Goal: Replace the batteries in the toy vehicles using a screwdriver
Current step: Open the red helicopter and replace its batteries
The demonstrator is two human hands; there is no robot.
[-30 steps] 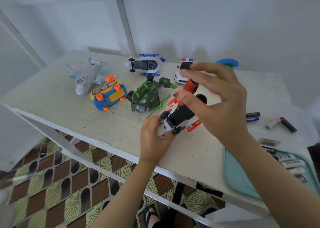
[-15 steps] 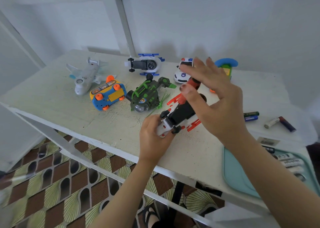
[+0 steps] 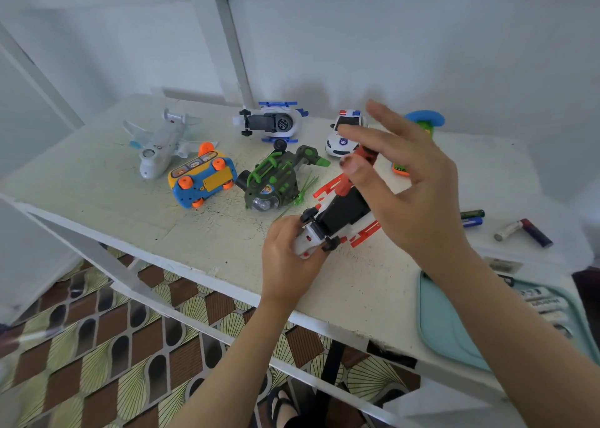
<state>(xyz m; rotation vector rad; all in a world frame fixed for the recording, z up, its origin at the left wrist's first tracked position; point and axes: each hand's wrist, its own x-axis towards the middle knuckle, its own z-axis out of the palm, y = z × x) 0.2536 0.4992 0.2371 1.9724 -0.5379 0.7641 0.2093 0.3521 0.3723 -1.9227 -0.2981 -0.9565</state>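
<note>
A white and red toy plane [image 3: 344, 211] lies belly up near the table's front edge, its black underside showing. My left hand [image 3: 289, 258] grips the plane's white nose and holds it down. A screwdriver with a red and black handle [image 3: 365, 154] stands tilted on the plane's underside. My right hand [image 3: 412, 193] pinches that handle between thumb and fingers, with the other fingers spread out. The screwdriver's tip is hidden behind my hand and the toy.
Behind the plane lie a green helicopter [image 3: 272, 180], a blue and yellow bus [image 3: 203, 179], a grey airplane [image 3: 159, 145], a blue and white vehicle [image 3: 271, 122] and a police car [image 3: 344, 135]. Loose batteries [image 3: 472, 218] [image 3: 522, 232] lie at the right. A teal tray [image 3: 448, 323] holds more batteries.
My right hand's fingers have rolled around the screwdriver handle and spread wider, turning it. The left hand and the toy plane have stayed in place.
</note>
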